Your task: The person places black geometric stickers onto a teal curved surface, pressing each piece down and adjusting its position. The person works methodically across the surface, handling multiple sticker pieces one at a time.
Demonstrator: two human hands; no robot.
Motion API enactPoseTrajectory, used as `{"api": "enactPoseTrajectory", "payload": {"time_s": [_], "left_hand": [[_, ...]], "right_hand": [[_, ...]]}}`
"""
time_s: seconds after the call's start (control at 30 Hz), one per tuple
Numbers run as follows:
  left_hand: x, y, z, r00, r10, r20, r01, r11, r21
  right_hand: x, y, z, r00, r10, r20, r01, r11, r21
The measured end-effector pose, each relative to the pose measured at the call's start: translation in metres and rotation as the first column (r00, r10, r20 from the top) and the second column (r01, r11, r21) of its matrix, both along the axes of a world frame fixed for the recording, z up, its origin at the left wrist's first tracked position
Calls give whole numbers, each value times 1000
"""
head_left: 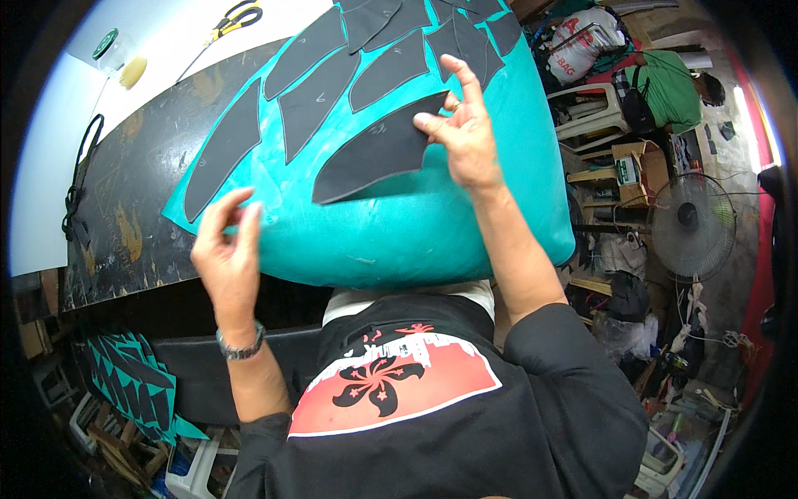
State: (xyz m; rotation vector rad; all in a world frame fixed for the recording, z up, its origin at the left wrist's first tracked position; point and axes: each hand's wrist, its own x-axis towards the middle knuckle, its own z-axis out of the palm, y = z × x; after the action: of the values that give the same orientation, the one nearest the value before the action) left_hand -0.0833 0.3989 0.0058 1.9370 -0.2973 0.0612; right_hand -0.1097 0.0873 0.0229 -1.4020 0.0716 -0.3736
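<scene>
A sheet of teal material, possibly leather, lies over the table and droops at its near edge. On it are several curved black pattern pieces, among them a narrow one at the left and a pointed one near the middle. My right hand pinches the upper right corner of a larger black pattern piece, its index finger raised. That piece's lower edge stands slightly off the sheet, with a shadow under it. Over the sheet's left edge, my left hand hovers with fingers curved apart and nothing between them, slightly blurred.
Yellow-and-black scissors and a glass jar with a green lid lie on the far white surface. Black cord rests at the left. To the right are a person in green and a standing fan.
</scene>
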Motion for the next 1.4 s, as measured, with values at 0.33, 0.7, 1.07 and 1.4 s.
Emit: {"api": "enactPoseTrajectory", "payload": {"time_s": [0.33,0.7,1.07,1.4], "left_hand": [[31,-131,-2,952,-298,64,300,954,-14],[52,-150,3,887,-387,251,377,922,88],[37,-153,0,557,-641,-527,439,767,-469],[26,-165,0,691,-636,-343,201,625,-755]], "right_hand": [[20,-53,8,998,-36,47,34,998,44],[4,-70,13,992,116,42,-124,919,374],[19,-77,19,999,54,-7,-50,957,284],[-39,-31,19,979,197,-44,-188,970,152]]}}
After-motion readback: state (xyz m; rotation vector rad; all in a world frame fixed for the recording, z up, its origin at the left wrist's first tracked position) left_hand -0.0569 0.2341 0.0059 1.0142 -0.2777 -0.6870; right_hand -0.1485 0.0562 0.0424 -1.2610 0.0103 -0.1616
